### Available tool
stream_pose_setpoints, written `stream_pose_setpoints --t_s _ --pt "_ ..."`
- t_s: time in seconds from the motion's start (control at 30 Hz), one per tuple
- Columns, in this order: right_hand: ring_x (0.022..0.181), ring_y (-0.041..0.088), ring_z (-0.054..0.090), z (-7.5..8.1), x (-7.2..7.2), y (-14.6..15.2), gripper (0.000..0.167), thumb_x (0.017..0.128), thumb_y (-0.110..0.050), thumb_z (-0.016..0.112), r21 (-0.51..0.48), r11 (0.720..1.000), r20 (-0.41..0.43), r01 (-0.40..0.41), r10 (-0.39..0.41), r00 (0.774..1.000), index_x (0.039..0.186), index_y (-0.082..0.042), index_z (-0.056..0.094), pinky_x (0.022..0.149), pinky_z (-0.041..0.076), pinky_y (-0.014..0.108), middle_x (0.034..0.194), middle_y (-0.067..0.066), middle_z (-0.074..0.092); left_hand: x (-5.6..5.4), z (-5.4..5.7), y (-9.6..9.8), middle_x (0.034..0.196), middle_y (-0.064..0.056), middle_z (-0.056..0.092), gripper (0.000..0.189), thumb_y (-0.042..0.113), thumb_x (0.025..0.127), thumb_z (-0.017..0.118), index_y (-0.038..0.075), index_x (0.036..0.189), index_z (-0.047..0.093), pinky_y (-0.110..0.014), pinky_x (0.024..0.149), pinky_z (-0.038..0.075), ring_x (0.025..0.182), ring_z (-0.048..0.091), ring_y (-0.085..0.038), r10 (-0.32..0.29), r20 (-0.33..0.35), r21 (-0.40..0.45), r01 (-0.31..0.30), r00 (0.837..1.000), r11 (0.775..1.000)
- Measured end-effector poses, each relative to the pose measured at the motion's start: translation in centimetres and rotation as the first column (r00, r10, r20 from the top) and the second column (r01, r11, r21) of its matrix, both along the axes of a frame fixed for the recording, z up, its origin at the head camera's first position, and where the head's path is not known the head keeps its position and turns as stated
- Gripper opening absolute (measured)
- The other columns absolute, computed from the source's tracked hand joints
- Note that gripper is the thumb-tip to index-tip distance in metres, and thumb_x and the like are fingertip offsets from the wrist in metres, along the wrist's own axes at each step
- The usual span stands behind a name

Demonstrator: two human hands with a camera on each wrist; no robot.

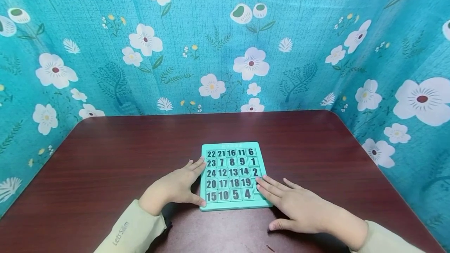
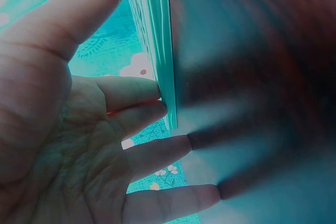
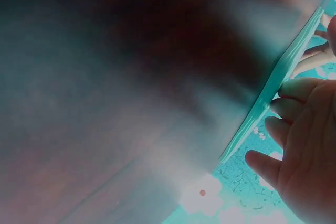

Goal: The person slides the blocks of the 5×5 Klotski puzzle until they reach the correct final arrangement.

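My left hand (image 1: 177,186) grips nothing tightly: its fingers lie nearly straight along the left edge of the number board (image 1: 235,207), which lies flat on the surface (image 1: 140,147) between my hands. Among the number tiles (image 1: 233,172), the middle block counts up row by row, 7 to 9, 12 to 14, 17 to 19; the outer ring does not, so I judge the ordering partly done, that ring left. My right hand (image 1: 304,208), unclenched, rests straight fingertips over the lower right column, hiding what is there. The wrist views show my palms and the board's thin side; only the head view shows readable numbers.
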State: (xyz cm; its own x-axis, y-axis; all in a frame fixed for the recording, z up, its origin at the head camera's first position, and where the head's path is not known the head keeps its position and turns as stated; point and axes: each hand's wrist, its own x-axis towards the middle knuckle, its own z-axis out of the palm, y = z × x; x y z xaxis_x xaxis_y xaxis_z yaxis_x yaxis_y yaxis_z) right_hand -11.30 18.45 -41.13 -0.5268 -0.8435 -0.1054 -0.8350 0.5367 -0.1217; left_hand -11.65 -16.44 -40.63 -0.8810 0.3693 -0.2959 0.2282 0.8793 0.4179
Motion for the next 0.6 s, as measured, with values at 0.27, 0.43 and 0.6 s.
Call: stream_pose_setpoints --t_s 0.27,0.43,0.6 --pt "0.154 0.025 0.020 0.1 -1.4 -0.2 0.088 0.093 -0.071 0.042 0.023 0.999 0.070 0.048 -0.049 0.996 0.158 -0.012 0.028 0.113 0.032 0.064 0.167 0.003 0.019 0.0 0.2 0.1 0.167 -0.009 0.018 0.112 0.044 0.070 0.089 0.003 0.156 0.030 -0.052 0.116 0.034 0.153 0.019 -0.038 0.005 -0.015 0.008 -0.005 1.000 1.000" --pt "0.154 0.026 0.023 0.6 -0.7 -0.5 0.087 0.094 -0.070 0.042 0.002 1.000 0.068 0.007 -0.007 0.998 0.158 -0.012 0.027 0.111 0.035 0.063 0.167 0.003 0.020 0.1 0.2 0.2 0.167 -0.009 0.018 0.112 0.044 0.070 0.089 0.003 0.156 0.030 -0.052 0.117 0.033 0.153 0.018 -0.039 0.003 -0.009 0.011 -0.003 1.000 1.000" --pt "0.152 0.025 0.027 0.8 0.4 -1.4 0.085 0.095 -0.069 0.041 -0.010 0.997 -0.016 -0.079 0.078 0.997 0.157 -0.011 0.031 0.108 0.039 0.060 0.166 0.004 0.023 0.0 0.0 0.1 0.167 -0.008 0.017 0.112 0.045 0.070 0.089 0.004 0.156 0.029 -0.052 0.117 0.033 0.153 0.017 -0.038 0.005 -0.005 0.005 -0.005 1.000 1.000"
